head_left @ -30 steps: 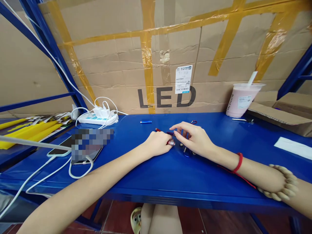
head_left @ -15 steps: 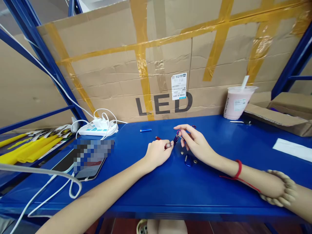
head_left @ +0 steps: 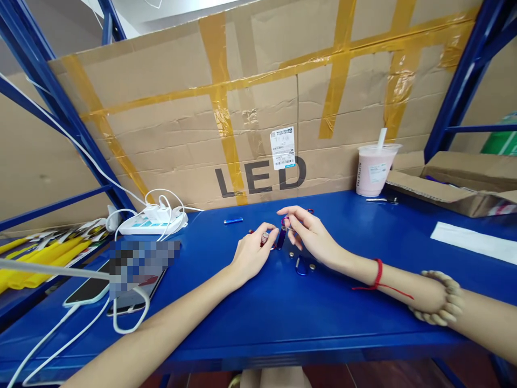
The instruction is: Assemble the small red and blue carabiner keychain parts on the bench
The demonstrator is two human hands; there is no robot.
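My left hand (head_left: 252,253) is closed around a small red metal cylinder (head_left: 264,238) with a silvery end, most of it hidden by the fingers. Just to its right, my right hand (head_left: 309,231) pinches a purple carabiner (head_left: 285,221) between thumb and fingertips. From that carabiner hangs a dark purple-blue tube (head_left: 281,238), apart from the left fingers or barely touching; I cannot tell which. Below the hands lie a blue carabiner (head_left: 301,266) and two small round metal pieces, one silvery disc (head_left: 291,254) and another disc (head_left: 312,267). A blue tube (head_left: 233,221) lies behind my left hand.
A white power strip (head_left: 153,221) with cables and two phones (head_left: 133,296) occupy the left. Yellow-handled tools (head_left: 52,258) lie beyond them. At right are a pink drink cup (head_left: 375,170), an open cardboard box (head_left: 452,186) and a white strip (head_left: 472,242). Cardboard (head_left: 177,145) stands behind.
The purple-blue tube, earlier at my left fingertips, now hangs upright below my right hand. My left hand has drawn slightly away from it. The camera view has shifted.
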